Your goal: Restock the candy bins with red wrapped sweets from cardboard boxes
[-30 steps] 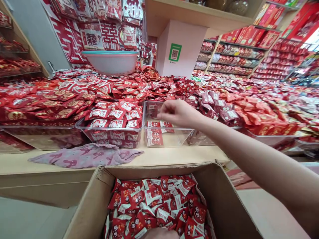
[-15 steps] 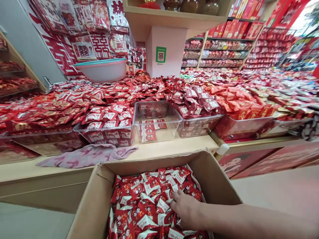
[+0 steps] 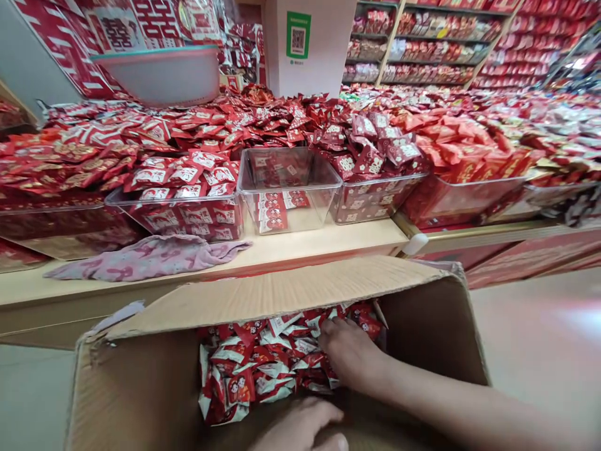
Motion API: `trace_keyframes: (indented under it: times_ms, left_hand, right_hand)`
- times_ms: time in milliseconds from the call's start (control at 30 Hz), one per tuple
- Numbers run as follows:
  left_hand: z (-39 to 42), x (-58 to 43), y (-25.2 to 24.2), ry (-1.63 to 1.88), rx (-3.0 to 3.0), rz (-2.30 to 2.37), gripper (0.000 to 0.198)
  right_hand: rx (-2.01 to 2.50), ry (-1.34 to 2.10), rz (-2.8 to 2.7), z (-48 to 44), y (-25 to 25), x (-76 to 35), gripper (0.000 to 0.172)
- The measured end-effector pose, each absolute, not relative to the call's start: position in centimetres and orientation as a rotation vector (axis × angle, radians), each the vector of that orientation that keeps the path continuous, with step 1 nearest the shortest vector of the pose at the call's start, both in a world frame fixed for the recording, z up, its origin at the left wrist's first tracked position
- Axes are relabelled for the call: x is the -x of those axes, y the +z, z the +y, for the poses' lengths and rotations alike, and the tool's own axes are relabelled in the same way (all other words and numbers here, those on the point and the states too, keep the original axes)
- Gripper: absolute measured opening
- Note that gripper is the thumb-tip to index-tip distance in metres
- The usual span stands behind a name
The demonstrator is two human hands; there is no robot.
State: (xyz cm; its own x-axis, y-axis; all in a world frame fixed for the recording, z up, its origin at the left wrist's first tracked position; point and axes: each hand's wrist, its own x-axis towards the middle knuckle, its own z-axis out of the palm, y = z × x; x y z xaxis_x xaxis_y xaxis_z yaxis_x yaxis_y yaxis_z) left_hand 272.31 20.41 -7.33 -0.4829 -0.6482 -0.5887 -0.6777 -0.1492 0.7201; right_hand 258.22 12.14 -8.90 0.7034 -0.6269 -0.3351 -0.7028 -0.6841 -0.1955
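Inside an open cardboard box (image 3: 141,382) lies a heap of small red-and-white wrapped packets (image 3: 263,369), gathered toward the box's far side. My right hand (image 3: 354,357) reaches in from the right and rests on the heap's right part. Its fingers curl down among the packets, their tips hidden, and I cannot make out what they hold. At the bottom edge, partly cut off, my left hand (image 3: 303,429) is over the near part of the box, below the heap. Its thumb and fingers are apart, with nothing seen between them.
Behind the box, a counter holds a clear bin (image 3: 288,194) with a few packets at its bottom. Full bins (image 3: 188,216) flank it. A pink patterned cloth (image 3: 150,258) lies in front. Farther back stand a white basin (image 3: 164,75) and a pillar with a QR code (image 3: 298,37).
My left hand has come into view at the bottom. The box's far flap now leans over the packets, and the heap shows less. My right hand stays on the packets; the view has tilted down.
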Motion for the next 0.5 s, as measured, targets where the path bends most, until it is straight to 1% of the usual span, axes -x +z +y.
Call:
trace_keyframes:
  times_ms: [67, 133, 200, 233, 267, 333, 400, 500]
  left_hand:
    - [19.9, -273.4, -6.5, 1.713, 1.848, 2.006, 0.031]
    - [19.5, -274.6, -5.6, 1.605, 2.250, 1.963, 0.031]
    - [19.0, -275.5, -5.0, 1.492, 2.586, 1.971, 0.040]
    - [18.8, -275.7, -4.7, 1.464, 2.680, 1.990, 0.046]
    - [18.5, -275.8, -4.5, 1.482, 2.724, 2.009, 0.051]
    - [17.9, -275.7, -4.1, 1.699, 2.763, 1.971, 0.049]
    - [17.3, -275.5, -3.6, 2.035, 2.826, 1.795, 0.043]
    - [16.9, -275.4, -2.9, 2.403, 2.907, 1.449, 0.039]
  right_hand:
    - [2.447, 0.284, 1.094, 10.9, -7.8, -258.1, 0.017]
    - [2.179, 0.100, 1.144, 10.0, -6.6, -257.8, 0.012]
    - [1.814, -0.087, 1.122, 9.6, -5.8, -257.5, 0.005]
    - [1.639, -0.163, 1.075, 9.5, -5.5, -257.5, 0.006]
    - [1.484, -0.224, 1.015, 9.5, -5.2, -257.6, 0.012]
    - [1.253, -0.307, 0.904, 9.7, -4.9, -257.9, 0.024]
    - [1.125, -0.333, 0.813, 10.0, -4.5, -258.3, 0.033]
    - [1.072, -0.285, 0.686, 10.4, -3.6, -258.4, 0.040]
